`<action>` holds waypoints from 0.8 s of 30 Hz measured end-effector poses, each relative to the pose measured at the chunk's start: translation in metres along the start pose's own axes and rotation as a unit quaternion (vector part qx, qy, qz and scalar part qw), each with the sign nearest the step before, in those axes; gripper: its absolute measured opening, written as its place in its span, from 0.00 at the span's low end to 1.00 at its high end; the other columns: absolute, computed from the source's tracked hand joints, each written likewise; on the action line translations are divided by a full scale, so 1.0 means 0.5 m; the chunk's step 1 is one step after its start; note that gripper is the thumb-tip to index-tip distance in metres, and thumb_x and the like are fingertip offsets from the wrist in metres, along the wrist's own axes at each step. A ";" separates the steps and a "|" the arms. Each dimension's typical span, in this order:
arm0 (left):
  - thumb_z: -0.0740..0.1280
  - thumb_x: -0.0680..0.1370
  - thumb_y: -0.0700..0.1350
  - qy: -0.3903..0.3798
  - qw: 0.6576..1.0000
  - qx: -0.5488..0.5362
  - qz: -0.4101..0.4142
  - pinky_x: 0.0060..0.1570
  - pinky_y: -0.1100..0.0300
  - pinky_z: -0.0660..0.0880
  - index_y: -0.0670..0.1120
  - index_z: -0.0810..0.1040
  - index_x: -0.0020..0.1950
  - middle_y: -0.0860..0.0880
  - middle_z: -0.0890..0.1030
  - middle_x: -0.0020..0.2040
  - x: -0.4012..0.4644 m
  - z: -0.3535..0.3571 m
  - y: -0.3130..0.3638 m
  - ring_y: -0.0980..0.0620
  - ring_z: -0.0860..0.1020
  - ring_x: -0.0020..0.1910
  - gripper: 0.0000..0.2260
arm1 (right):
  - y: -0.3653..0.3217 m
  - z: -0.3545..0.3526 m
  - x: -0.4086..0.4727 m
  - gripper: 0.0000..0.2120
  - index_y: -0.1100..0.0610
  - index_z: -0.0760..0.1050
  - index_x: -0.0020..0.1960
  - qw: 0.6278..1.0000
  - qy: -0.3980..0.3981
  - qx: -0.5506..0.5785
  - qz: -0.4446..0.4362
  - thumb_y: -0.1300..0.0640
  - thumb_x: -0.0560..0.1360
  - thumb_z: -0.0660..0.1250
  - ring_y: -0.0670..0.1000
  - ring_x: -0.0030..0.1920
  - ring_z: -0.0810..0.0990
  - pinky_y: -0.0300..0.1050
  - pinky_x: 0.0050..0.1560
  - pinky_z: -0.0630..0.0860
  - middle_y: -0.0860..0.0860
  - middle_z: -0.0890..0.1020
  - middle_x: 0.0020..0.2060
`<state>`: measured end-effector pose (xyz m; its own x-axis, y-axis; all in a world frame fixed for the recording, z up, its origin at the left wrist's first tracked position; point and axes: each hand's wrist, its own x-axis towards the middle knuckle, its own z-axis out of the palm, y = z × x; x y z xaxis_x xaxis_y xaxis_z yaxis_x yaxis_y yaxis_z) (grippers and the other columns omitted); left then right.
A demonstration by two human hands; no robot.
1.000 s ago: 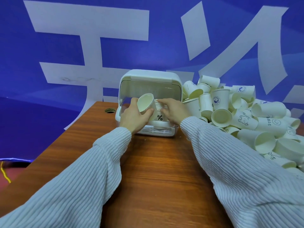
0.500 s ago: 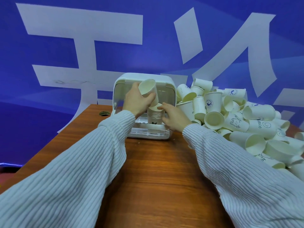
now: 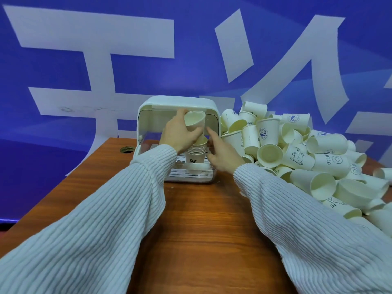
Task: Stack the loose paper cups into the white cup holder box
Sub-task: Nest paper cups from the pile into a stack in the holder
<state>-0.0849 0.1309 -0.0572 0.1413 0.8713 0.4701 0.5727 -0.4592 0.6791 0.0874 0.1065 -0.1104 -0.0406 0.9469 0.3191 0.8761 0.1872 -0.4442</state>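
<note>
Left hand [image 3: 177,134] fingers wrapped round paper cup [image 3: 194,124], poised above nested stack [image 3: 196,153] in white holder box [image 3: 148,124]. Right hand [image 3: 222,155] fingers straight, steadying stack. Light, crushable: grip mid-wall gently.

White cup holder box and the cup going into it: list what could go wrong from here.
1. The left hand holds a cream paper cup tilted above the nested stack of paper cups in the white cup holder box; it may seat crooked or jam.
2. The right hand only touches the stack, so a push down could tip it.
3. The heap of loose paper cups leans against the box and might slide.
</note>
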 end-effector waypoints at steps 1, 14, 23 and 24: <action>0.71 0.75 0.56 -0.001 1.000 0.016 0.008 0.61 0.46 0.78 0.51 0.67 0.74 0.46 0.80 0.64 -0.001 0.004 -0.004 0.45 0.79 0.60 0.30 | 0.000 0.002 -0.001 0.42 0.41 0.43 0.83 1.000 0.001 0.011 0.002 0.59 0.80 0.65 0.58 0.54 0.83 0.59 0.58 0.80 0.59 0.82 0.60; 0.53 0.80 0.70 -0.094 0.974 0.208 -0.013 0.61 0.43 0.71 0.46 0.70 0.73 0.43 0.74 0.70 -0.015 0.057 -0.042 0.40 0.75 0.65 0.33 | -0.011 -0.021 -0.018 0.44 0.44 0.41 0.84 0.999 0.010 0.035 -0.017 0.59 0.79 0.65 0.50 0.43 0.83 0.53 0.50 0.83 0.52 0.83 0.53; 0.45 0.83 0.59 -0.155 0.968 0.194 -0.019 0.67 0.34 0.68 0.44 0.69 0.71 0.41 0.68 0.75 -0.015 0.066 -0.047 0.40 0.70 0.72 0.27 | 0.002 -0.073 -0.044 0.36 0.45 0.50 0.83 0.998 0.059 -0.024 0.003 0.53 0.81 0.64 0.50 0.49 0.83 0.53 0.52 0.81 0.48 0.81 0.58; 0.44 0.83 0.61 -0.163 0.964 0.210 -0.020 0.71 0.33 0.64 0.44 0.66 0.75 0.41 0.63 0.79 -0.015 0.065 -0.042 0.40 0.65 0.77 0.29 | 0.002 -0.085 -0.049 0.32 0.45 0.55 0.82 0.996 0.069 -0.048 0.013 0.52 0.81 0.63 0.51 0.52 0.83 0.53 0.53 0.80 0.48 0.82 0.60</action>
<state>-0.0718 0.1397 -0.0932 0.3192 0.9267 0.1983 0.8501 -0.3725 0.3723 0.1095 0.0722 -0.0831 0.0445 0.9047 0.4238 0.9178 0.1304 -0.3750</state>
